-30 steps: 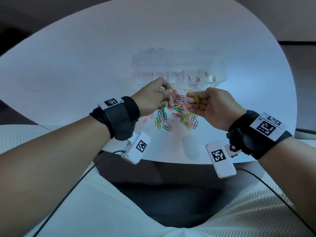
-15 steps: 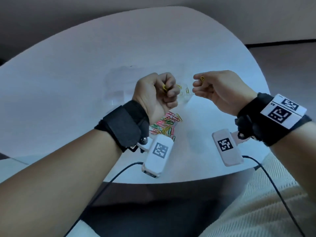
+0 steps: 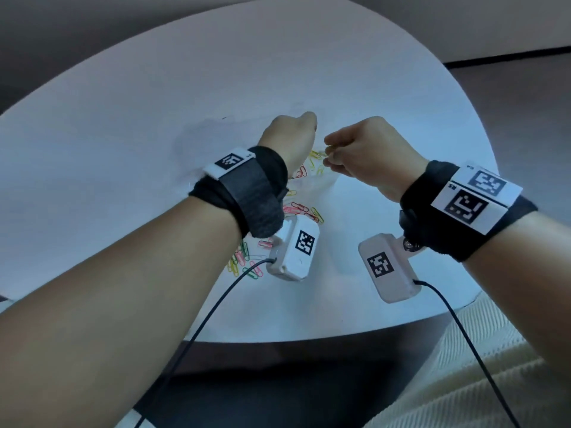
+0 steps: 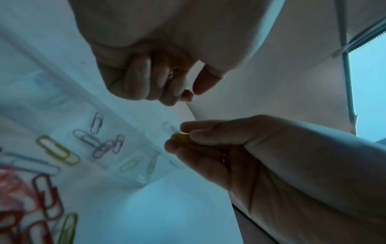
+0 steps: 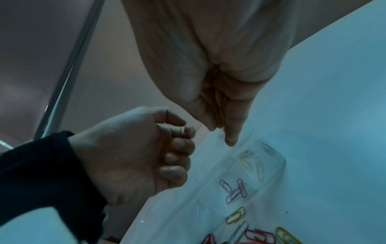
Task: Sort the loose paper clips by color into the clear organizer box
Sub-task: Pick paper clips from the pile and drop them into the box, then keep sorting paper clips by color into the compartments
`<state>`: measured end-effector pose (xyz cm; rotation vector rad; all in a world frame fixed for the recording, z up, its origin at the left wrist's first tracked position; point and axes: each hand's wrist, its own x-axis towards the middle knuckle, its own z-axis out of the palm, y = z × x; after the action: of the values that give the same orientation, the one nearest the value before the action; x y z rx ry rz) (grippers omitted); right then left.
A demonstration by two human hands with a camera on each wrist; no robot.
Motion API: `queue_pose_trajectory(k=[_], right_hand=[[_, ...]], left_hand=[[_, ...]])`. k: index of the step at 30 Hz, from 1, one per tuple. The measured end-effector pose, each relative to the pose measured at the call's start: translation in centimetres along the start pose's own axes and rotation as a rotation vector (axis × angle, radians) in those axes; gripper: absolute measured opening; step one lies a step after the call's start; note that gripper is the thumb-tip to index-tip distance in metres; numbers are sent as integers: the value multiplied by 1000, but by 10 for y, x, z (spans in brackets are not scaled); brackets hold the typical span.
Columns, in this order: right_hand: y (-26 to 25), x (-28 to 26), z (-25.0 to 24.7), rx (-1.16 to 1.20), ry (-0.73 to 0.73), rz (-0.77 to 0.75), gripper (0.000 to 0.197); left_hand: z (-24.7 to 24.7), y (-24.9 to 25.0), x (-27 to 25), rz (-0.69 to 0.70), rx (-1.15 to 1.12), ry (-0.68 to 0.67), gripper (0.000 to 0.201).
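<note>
My right hand (image 3: 329, 156) pinches a yellow paper clip (image 4: 180, 137) between thumb and fingertips, just above the right end of the clear organizer box (image 5: 279, 159). That end compartment holds a few yellow clips (image 5: 248, 159); the one beside it holds dark red clips (image 5: 236, 191). My left hand (image 3: 296, 131) hovers close to the left of the right one, fingers curled into a fist, with a yellow glint of a clip (image 4: 173, 73) between them. The loose coloured paper clips (image 3: 301, 208) lie on the table in front of the box, partly under my left wrist.
The round white table (image 3: 123, 149) carries the box and clips; its near edge curves just below the wrist cameras. More clips (image 3: 244, 261) lie spread toward the near left. Most of the box is hidden behind my hands in the head view.
Both hands have come up from the pile and moved over the box's right end. The right hand has turned palm down, pinching one yellow clip. The left hand stays curled.
</note>
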<state>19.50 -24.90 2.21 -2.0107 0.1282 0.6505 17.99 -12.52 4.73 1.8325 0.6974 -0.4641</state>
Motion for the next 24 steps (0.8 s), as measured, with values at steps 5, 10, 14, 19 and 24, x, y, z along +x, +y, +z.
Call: queue_pose_trajectory(k=[5, 10, 14, 19, 24], right_hand=[[-3, -2, -8, -47, 59, -32, 44], [-7, -5, -13, -167, 80, -76, 37], [-10, -12, -18, -325, 87, -132, 32], [-19, -28, -17, -562, -30, -189, 22], [-3, -40, 6, -870, -292, -215, 14]], left_hand=[[7, 11, 5, 73, 71, 3, 28], [17, 7, -1, 102, 54, -97, 11], [14, -3, -3, 186, 97, -105, 14], [-5, -19, -19, 386, 50, 26, 24], [-18, -56, -38, 404, 150, 96, 17]])
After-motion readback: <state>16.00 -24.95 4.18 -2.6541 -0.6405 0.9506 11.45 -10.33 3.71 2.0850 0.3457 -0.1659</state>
